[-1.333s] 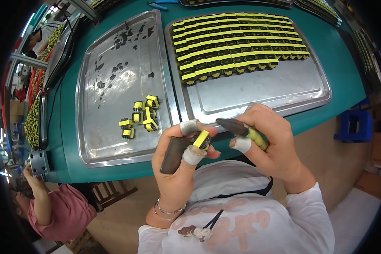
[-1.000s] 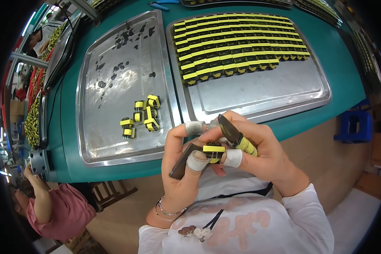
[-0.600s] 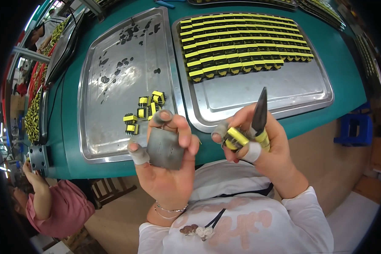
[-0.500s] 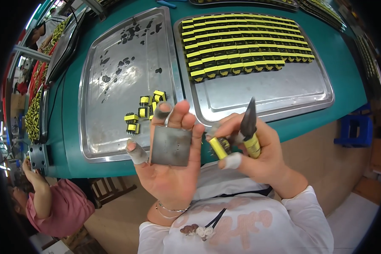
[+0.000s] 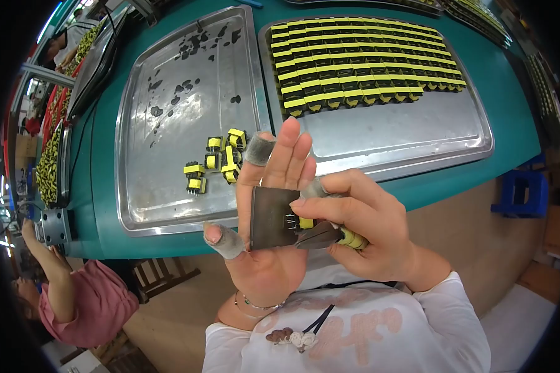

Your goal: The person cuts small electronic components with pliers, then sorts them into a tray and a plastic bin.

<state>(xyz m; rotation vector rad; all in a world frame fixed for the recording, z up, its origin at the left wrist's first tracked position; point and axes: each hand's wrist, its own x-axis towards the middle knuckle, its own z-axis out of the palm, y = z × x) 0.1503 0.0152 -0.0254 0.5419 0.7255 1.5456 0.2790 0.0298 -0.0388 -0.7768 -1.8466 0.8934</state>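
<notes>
Looking at the right-hand tray (image 5: pixel 404 133), I'd call this batch well along: rows of yellow-and-black parts (image 5: pixel 361 65) fill the back and middle of it, with the front row ending short of the right side and a bare strip of metal in front. What looks left is a loose clump, seven by my count, sitting toward the near right of the left-hand tray (image 5: pixel 158 199), plus the one being worked on. That pinned part (image 5: pixel 305 222) is up at the dark flat plate (image 5: pixel 272 217), pins toward it, though I can't tell if they're pressing on it. The left hand (image 5: pixel 272 266) is spread out flat, palm up, thumb off to the side, and the plate just lies across palm and fingers. The right hand (image 5: pixel 379 233) is closed up in a pinch on the part, with a dark pointed tool (image 5: pixel 320 236) tucked in the same grip. Both trays are side by side on the green counter (image 5: pixel 515 127), and this piece isn't in either one yet, so no, not quite finished imo.
</notes>
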